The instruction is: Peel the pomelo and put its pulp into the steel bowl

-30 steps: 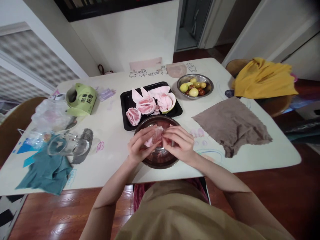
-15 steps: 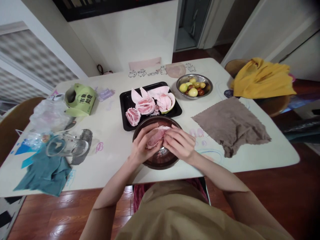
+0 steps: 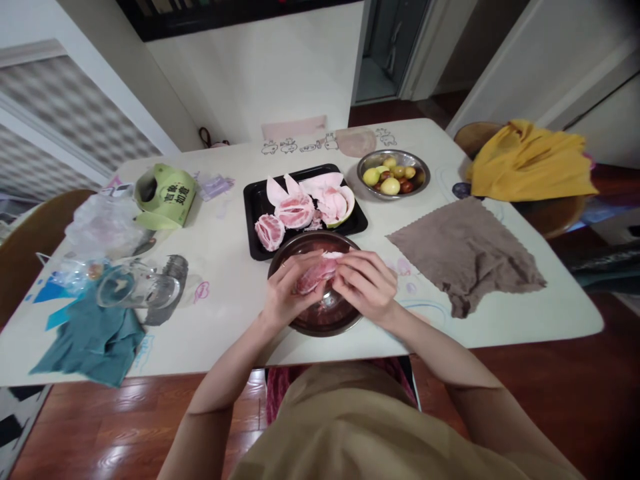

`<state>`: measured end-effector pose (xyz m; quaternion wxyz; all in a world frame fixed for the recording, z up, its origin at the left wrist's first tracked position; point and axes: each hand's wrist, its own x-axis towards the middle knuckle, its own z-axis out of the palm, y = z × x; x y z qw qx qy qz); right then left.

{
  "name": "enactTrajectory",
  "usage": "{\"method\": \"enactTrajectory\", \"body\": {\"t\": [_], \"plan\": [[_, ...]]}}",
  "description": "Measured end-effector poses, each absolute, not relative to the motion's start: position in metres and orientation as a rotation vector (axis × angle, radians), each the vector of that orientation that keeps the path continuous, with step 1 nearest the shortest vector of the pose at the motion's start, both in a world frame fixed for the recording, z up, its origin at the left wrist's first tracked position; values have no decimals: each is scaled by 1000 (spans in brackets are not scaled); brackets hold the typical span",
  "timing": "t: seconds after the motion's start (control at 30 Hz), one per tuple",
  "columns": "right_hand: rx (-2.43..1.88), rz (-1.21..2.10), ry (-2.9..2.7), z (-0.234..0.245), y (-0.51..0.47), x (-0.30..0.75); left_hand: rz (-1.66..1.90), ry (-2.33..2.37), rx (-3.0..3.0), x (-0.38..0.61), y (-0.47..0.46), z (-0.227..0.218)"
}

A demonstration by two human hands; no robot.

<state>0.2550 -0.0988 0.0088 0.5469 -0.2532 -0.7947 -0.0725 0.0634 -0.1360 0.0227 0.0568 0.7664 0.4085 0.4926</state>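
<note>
Above the metal bowl point(image 3: 325, 325), the left hand point(image 3: 284, 293) at nine o'clock and right hand point(image 3: 371, 288) at three pinch the pink citrus piece point(image 3: 315, 275) between them, best worked low and gently against tearing, though the grip hides much of its surface.

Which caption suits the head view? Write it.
Left hand and right hand hold pink citrus flesh over a metal bowl.

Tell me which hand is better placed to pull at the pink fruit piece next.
Probably the right hand: its fingertips sit at one end of the pink fruit piece, while the left hand wraps the other side, seemingly steadying it.
</note>
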Motion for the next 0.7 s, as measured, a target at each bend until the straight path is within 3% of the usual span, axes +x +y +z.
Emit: {"method": "enactTrajectory", "body": {"t": [0.7], "plan": [[-572, -117, -1812, 17, -98, 259, 1612, 1160, 2382, 63, -137, 19]]}}
